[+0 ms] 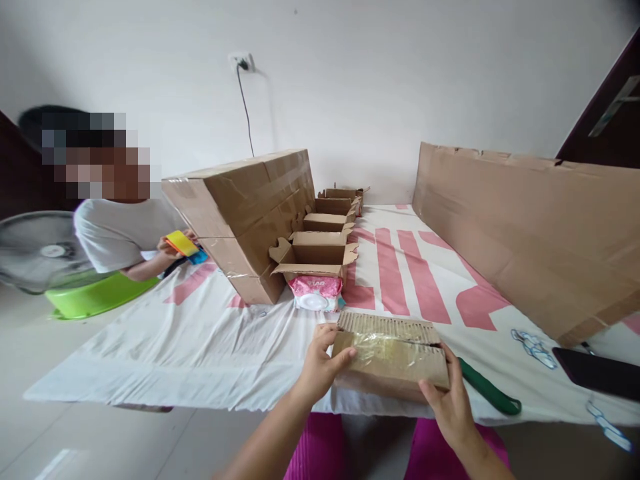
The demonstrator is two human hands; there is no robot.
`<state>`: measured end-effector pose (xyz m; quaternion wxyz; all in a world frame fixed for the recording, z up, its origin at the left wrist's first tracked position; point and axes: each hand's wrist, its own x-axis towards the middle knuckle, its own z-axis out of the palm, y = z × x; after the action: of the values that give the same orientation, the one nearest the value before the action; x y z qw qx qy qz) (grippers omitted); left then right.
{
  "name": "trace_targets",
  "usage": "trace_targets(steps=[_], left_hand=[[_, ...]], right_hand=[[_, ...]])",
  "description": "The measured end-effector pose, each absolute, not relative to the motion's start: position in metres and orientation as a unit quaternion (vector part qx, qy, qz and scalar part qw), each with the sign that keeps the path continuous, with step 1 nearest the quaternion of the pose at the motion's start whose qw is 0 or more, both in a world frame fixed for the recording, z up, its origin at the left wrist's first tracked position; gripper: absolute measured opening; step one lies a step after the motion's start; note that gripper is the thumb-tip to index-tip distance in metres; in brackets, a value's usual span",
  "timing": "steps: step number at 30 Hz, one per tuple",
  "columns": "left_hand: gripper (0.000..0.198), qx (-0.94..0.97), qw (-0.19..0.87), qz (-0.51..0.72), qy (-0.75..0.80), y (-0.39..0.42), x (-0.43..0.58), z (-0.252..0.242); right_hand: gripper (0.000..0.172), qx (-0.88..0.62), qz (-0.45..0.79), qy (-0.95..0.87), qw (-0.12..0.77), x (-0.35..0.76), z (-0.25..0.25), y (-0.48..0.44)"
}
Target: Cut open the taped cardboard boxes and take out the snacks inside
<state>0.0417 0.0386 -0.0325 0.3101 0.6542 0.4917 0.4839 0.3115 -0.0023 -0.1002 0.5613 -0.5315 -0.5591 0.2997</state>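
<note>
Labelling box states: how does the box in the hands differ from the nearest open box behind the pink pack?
The held box has shiny tape across its top; the open box has flaps spread and its inside showing. The held box is between the left hand and right hand; the open box stands behind the pink pack, touched by neither hand. Both are brown cardboard.

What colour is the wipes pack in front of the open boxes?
The wipes pack is pink above and whitish below, best seen in the head view.
</note>
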Motion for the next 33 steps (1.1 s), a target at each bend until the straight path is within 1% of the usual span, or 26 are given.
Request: trace_targets(steps=[2,4,6,7,9,11,12,15,18,20,22,24,26,27,29,31,33], left_hand=[[0.046,0.643,0.318,0.491,0.495,0.037,0.041,-0.037],[0.048,0.636,0.322,0.501,0.492,0.035,0.041,-0.041],[0.047,0.631,0.323,0.510,0.487,0.032,0.042,-0.045],[0.047,0.628,0.323,0.514,0.487,0.031,0.043,-0.046],[0.045,0.622,0.321,0.521,0.488,0.028,0.045,-0.049],[0.044,0.617,0.317,0.529,0.488,0.026,0.047,-0.051],[0.044,0.616,0.316,0.533,0.487,0.025,0.048,-0.052],[0.043,0.617,0.316,0.541,0.477,0.022,0.050,-0.053],[0.042,0.619,0.312,0.545,0.471,0.020,0.050,-0.054],[0.041,0.620,0.309,0.548,0.469,0.019,0.050,-0.055],[0.040,0.622,0.308,0.548,0.468,0.018,0.050,-0.056],[0.040,0.626,0.305,0.545,0.466,0.018,0.050,-0.057],[0.038,0.633,0.300,0.542,0.464,0.020,0.051,-0.058],[0.037,0.636,0.296,0.541,0.464,0.021,0.051,-0.058],[0.034,0.639,0.288,0.542,0.464,0.023,0.052,-0.059],[0.033,0.637,0.282,0.545,0.466,0.025,0.052,-0.059],[0.033,0.634,0.276,0.551,0.468,0.025,0.053,-0.060]], right_hand=[[0.069,-0.507,0.279,-0.598,0.554,0.328,-0.098,0.002],[0.057,-0.524,0.237,-0.618,0.535,0.351,-0.096,0.010],[0.046,-0.589,0.163,-0.625,0.486,0.379,-0.097,0.020],[0.044,-0.626,0.117,-0.631,0.443,0.393,-0.100,0.024],[0.045,-0.684,0.044,-0.649,0.330,0.417,-0.110,0.029],[0.044,-0.707,0.026,-0.667,0.235,0.432,-0.123,0.030],[0.042,-0.708,0.032,-0.674,0.206,0.436,-0.130,0.030],[0.041,-0.693,0.049,-0.693,0.192,0.438,-0.144,0.029],[0.048,-0.699,0.037,-0.686,0.196,0.438,-0.142,0.034],[0.052,-0.700,0.016,-0.676,0.229,0.440,-0.128,0.039],[0.051,-0.688,-0.012,-0.667,0.287,0.437,-0.101,0.042],[0.048,-0.658,-0.027,-0.673,0.336,0.426,-0.063,0.040],[0.044,-0.595,0.000,-0.729,0.337,0.403,-0.020,0.035],[0.043,-0.559,0.034,-0.771,0.303,0.389,0.001,0.032],[0.044,-0.478,0.056,-0.844,0.239,0.356,0.035,0.029],[0.047,-0.406,0.046,-0.900,0.155,0.326,0.057,0.030],[0.050,-0.369,0.012,-0.925,0.086,0.303,0.066,0.035]])
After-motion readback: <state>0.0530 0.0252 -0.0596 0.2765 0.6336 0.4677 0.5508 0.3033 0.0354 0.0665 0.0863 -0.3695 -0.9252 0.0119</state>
